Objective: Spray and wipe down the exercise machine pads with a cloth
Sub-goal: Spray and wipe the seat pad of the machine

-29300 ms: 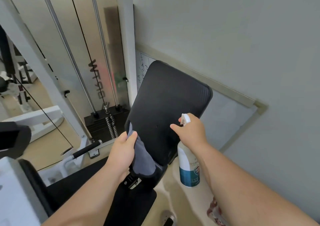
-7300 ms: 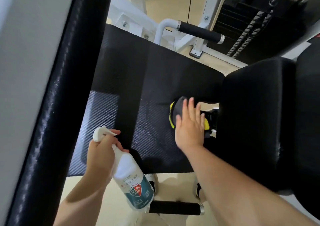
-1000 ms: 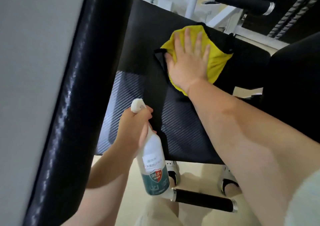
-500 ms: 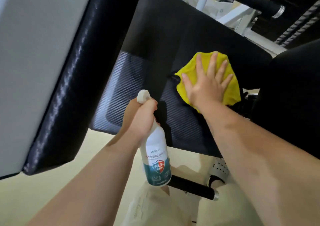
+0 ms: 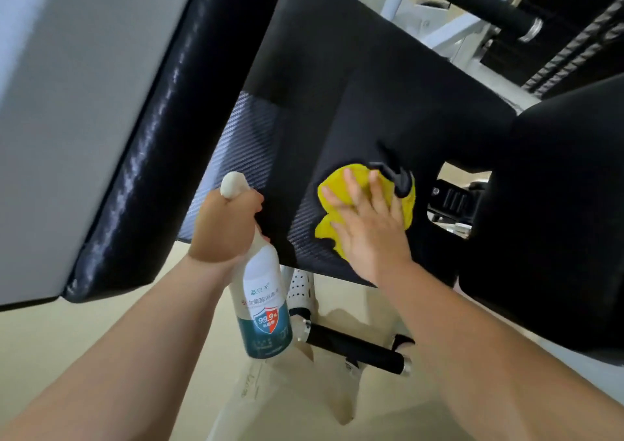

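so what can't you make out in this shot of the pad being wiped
Head view only.
spray bottle trigger: wrapped by the left hand.
yellow cloth: mostly under the right hand, full shape hidden.
seat pad: top end cut off by the frame edge; wetness too fine to tell.
label small print: too small.

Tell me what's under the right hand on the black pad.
A yellow cloth with a dark edge lies under the right hand, whose straight fingers press it onto the black pad. The cloth's middle and the pad surface beneath it are hidden.
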